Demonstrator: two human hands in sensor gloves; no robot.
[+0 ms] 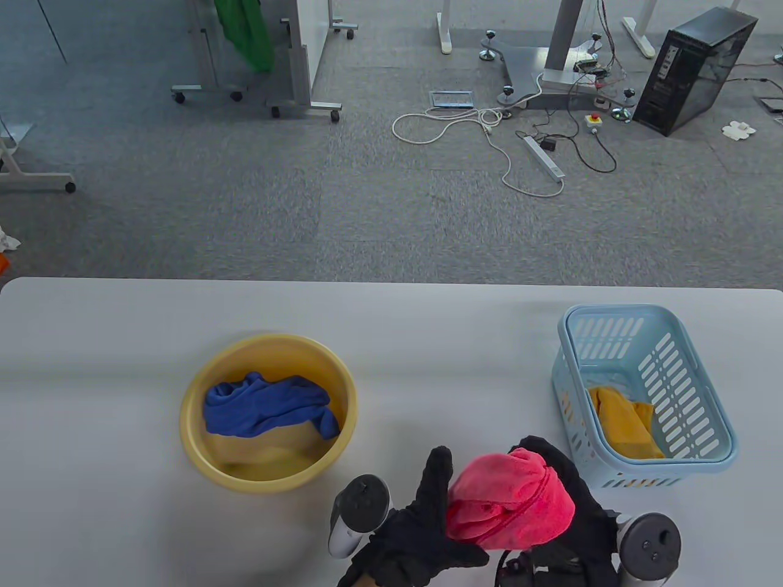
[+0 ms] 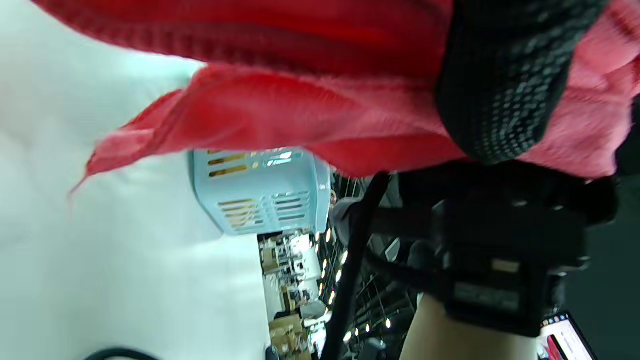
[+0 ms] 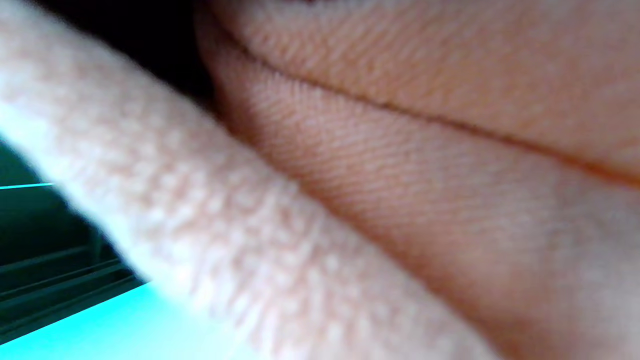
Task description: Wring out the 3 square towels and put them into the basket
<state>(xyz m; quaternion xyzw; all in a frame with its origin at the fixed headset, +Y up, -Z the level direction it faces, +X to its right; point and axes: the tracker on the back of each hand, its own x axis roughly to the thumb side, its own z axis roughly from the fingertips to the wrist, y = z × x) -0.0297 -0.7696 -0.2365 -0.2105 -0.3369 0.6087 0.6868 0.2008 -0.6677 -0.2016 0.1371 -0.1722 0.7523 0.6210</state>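
Both gloved hands hold a bunched red towel [image 1: 511, 501] just above the table's front edge, between basin and basket. My left hand [image 1: 435, 495] grips its left side, one finger pointing up along the cloth. My right hand [image 1: 566, 483] wraps round the right side from behind. In the left wrist view a black finger [image 2: 500, 75] curls over the red towel [image 2: 300, 115]. Red towel [image 3: 400, 200] fabric fills the blurred right wrist view. A blue towel [image 1: 269, 406] lies crumpled in the yellow basin [image 1: 196, 391]. A yellow towel [image 1: 627, 422] lies in the light blue basket [image 1: 703, 391].
The basin stands left of centre and the basket [image 2: 260, 190] at the right, both on the white table [image 1: 92, 367]. Beyond the far table edge lie grey carpet, cables and a black computer case [image 1: 691, 67].
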